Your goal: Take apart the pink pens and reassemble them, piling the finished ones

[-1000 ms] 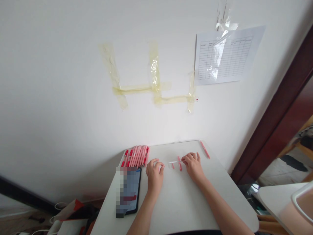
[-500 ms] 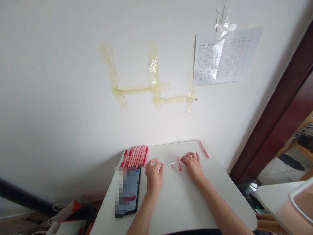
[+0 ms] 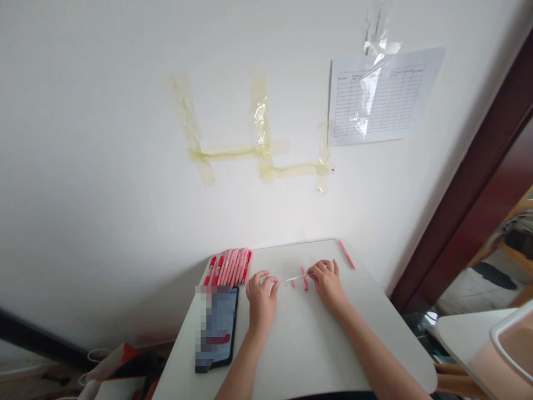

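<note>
Pinched in my right hand is a thin whitish pen refill, its tip pointing left toward my other hand. My left hand hovers over the table with thumb and index finger brought together; whatever is between them is too small to make out. Under the refill lie a pink pen barrel and a small pink pen piece. Another pink pen rests near the back right corner. A row of several pink and red pens sits at the back left.
A phone, partly blurred out, lies on the left side of the white table. Behind the table rises a wall with yellowed tape and a taped printed sheet. A dark red door frame stands at right.
The view has shifted very slightly. Both hands and the refill keep nearly the same position.
</note>
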Tool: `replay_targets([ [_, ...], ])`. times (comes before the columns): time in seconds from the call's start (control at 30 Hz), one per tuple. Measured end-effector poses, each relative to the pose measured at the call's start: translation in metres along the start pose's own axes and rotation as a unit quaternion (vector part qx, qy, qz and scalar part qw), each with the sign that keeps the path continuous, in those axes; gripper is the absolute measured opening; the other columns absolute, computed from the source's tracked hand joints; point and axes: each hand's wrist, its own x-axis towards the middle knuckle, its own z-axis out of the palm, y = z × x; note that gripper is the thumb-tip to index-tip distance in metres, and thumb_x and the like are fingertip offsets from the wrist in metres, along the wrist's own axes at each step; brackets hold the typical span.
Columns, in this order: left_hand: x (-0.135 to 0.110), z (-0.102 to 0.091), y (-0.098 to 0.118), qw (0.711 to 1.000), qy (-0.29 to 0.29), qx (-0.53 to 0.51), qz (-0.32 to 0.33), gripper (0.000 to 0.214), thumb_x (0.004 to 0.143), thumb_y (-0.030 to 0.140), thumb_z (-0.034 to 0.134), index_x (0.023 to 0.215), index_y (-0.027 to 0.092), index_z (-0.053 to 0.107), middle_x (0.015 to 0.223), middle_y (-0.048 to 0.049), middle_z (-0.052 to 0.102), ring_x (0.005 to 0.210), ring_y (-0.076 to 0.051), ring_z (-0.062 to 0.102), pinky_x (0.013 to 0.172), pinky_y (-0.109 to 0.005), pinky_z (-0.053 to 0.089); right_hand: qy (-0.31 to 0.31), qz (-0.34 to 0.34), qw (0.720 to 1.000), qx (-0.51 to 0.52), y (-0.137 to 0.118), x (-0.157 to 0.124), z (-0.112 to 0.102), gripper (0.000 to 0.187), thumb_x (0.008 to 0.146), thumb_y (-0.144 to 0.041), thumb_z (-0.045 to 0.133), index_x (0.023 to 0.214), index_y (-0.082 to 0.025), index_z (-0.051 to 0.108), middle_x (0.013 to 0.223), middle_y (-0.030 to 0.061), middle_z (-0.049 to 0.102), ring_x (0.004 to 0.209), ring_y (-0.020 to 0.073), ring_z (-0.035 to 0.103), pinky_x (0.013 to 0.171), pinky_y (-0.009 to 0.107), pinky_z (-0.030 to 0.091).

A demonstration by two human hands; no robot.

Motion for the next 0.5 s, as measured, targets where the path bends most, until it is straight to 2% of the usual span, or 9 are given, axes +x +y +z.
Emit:
replay_targets([
  [0.5,-0.0013,0.0002,0.0012,1.000,-0.017,0.002,0.021,0.010,0.086,0.023,0.065,0.086,0.026,0.075,0.110,-0.0068,0.065,0.108,-0.025,0.060,0.103,-0.051,0.045,0.010,-0.031,0.999,0.016,-0.0051,0.0005,-0.0047,0.017,0.097,-0.017,0.054,0.097,-0.028,0.067,0.096,0.0030,0.068,0.108,0.0252,0.057,0.116,0.061,0.026],
])
